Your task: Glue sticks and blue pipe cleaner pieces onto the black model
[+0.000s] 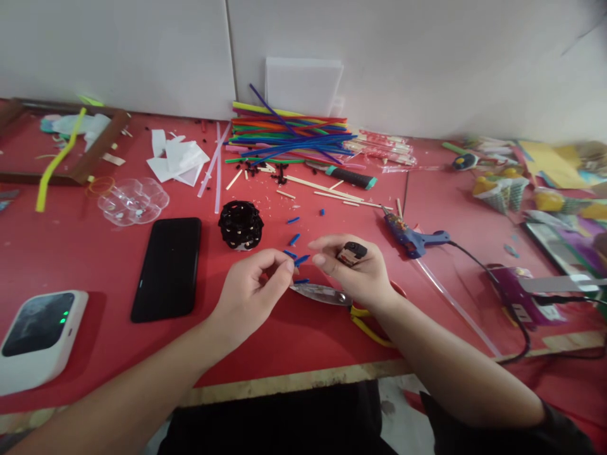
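Note:
My left hand (253,287) pinches a short blue straw piece (301,259) between thumb and forefinger, just above the red table (95,253). My right hand (353,268) is curled round a lighter (351,253) with a black top, its fingertips close to the same blue piece. Scissors (327,294) with yellow handles lie under my right wrist. A few more cut blue pieces (294,239) lie scattered behind my hands. A black woven ball (241,225) sits just beyond my left hand.
A black phone (167,268) lies to the left, a white device (38,335) at the near left. Coloured straws (289,134) are piled at the back. A blue glue gun (411,237) with its cord lies to the right, and craft clutter fills the far right.

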The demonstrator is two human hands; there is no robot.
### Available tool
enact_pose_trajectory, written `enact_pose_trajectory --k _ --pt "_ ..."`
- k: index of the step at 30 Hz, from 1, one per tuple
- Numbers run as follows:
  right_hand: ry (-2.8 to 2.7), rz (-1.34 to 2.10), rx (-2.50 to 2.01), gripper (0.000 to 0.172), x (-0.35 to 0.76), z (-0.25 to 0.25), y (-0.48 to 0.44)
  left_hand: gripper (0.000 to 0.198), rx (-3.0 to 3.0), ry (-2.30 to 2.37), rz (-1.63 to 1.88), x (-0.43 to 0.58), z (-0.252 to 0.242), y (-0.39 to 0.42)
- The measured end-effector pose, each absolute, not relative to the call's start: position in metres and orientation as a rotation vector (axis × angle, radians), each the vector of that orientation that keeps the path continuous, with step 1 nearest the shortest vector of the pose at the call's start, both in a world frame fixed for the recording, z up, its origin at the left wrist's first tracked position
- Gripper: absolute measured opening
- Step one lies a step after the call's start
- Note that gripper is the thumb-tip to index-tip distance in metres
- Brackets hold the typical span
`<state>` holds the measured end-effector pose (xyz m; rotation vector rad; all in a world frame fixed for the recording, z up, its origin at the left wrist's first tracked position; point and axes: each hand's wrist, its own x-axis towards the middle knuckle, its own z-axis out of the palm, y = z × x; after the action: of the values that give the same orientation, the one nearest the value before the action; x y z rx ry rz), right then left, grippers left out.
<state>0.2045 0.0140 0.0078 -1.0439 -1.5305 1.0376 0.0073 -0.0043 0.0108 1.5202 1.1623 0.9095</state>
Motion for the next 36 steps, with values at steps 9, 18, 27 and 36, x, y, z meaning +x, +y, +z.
enact_pose_trajectory --k 9,18,27,36 --pt "-1.764 0.825 -0.930 0.006 0.207 0.010 0.018 0.028 1.525 1.149 0.864 0.008 0.010 -0.005" --pt "-1.857 0.718 -0.920 0.010 0.209 0.008 0.016 0.026 1.493 1.105 0.838 0.007 0.010 -0.004" --pt "-1.865 0.757 -0.859 0.006 0.213 0.016 0.017 0.024 1.485 1.108 0.843 0.007 0.010 -0.003" --pt "-1.910 0.721 -0.808 0.007 0.205 0.018 0.011 0.023 1.488 1.195 0.945 0.010 0.013 -0.002"
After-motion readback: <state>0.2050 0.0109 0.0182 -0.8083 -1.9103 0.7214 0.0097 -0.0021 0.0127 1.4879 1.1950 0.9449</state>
